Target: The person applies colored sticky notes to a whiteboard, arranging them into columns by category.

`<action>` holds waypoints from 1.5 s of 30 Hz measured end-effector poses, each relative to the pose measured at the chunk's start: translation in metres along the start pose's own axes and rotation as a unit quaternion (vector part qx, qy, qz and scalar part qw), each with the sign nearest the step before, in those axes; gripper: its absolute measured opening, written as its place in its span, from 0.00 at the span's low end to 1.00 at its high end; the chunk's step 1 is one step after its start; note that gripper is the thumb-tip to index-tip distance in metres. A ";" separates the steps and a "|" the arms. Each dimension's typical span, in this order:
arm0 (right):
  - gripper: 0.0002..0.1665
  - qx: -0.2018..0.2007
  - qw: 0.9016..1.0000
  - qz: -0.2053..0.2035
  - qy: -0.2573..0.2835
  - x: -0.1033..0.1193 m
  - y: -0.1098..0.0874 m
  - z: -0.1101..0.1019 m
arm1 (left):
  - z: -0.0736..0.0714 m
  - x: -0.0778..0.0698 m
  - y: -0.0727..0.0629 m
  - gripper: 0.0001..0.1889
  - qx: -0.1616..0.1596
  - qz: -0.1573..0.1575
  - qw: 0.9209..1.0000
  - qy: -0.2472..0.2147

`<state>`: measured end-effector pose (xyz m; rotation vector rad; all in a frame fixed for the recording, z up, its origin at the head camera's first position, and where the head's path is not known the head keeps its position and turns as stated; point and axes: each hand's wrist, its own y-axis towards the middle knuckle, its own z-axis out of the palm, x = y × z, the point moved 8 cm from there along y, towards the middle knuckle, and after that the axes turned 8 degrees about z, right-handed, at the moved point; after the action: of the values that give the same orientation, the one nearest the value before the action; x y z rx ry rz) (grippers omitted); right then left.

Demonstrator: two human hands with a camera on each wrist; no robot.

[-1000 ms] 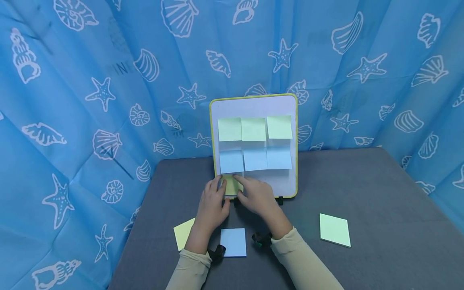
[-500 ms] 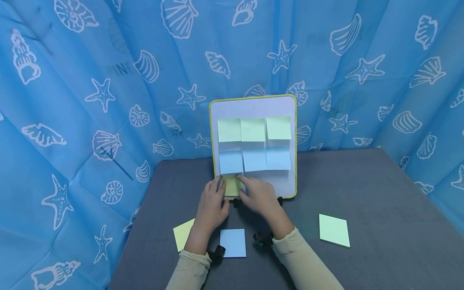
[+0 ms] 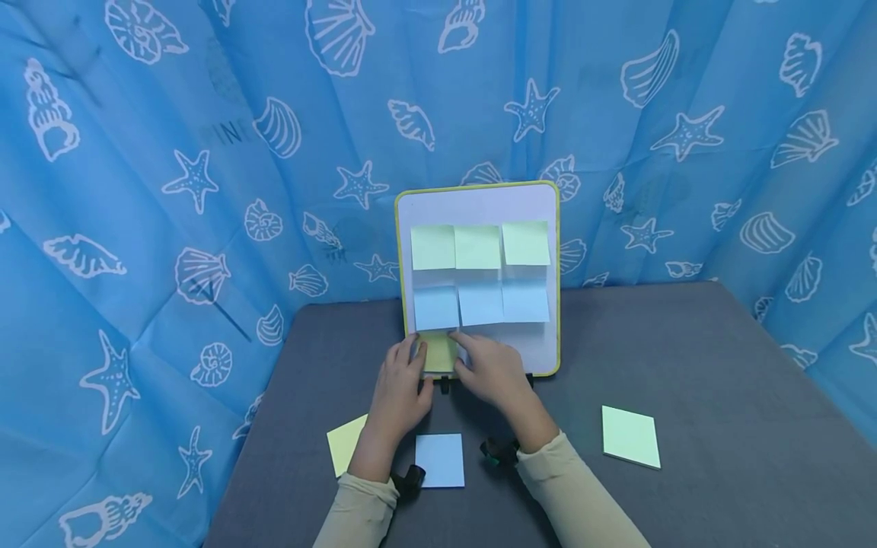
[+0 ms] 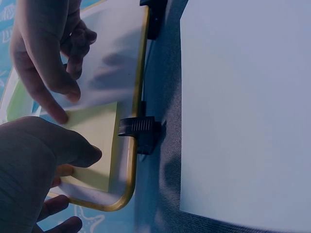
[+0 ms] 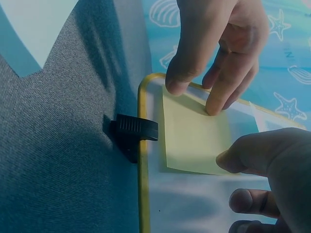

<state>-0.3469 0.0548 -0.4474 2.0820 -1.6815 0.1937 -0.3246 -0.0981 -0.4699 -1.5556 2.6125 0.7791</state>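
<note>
A yellow sticky note (image 3: 440,353) lies on the lower left of a whiteboard (image 3: 479,204) with a yellow rim. My left hand (image 3: 400,384) is at the note's left side, and in the right wrist view one fingertip (image 5: 213,109) touches the paper. From the right, my right hand (image 3: 495,371) reaches in, its index finger at the note's upper right corner. The right wrist view shows my right thumb (image 5: 231,161) by the note's edge. Above it on the board run a row of blue notes (image 3: 481,303) and a row of pale green notes (image 3: 477,246).
On the grey table (image 3: 726,365) lie a yellow pad (image 3: 346,443), partly behind my left wrist, a blue pad (image 3: 440,460) between my forearms and a green pad (image 3: 630,436) at right. Black clips (image 4: 138,127) hold the board's lower edge. A blue shell-print curtain (image 3: 438,99) hangs behind.
My right index finger has slid slightly to the right along the yellow note's top edge. My left hand stays in place.
</note>
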 end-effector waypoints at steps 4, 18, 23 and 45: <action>0.26 0.000 1.000 0.003 -0.002 -0.002 0.001 0.001 | 0.001 0.000 0.000 0.31 -0.002 0.000 1.000 -0.001; 0.27 0.011 1.000 0.008 -0.003 -0.001 0.000 0.001 | 0.001 0.000 0.000 0.32 0.003 -0.005 1.000 -0.001; 0.28 0.017 1.000 0.008 -0.007 0.000 -0.001 0.001 | 0.002 0.000 -0.001 0.32 0.001 -0.002 1.000 -0.001; 0.28 0.003 1.000 0.001 -0.007 0.001 -0.001 0.001 | 0.000 0.000 -0.001 0.32 0.006 -0.006 1.000 -0.007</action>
<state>-0.3454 0.0542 -0.4480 2.0920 -1.6928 0.1851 -0.3233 -0.0984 -0.4706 -1.5564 2.5903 0.7706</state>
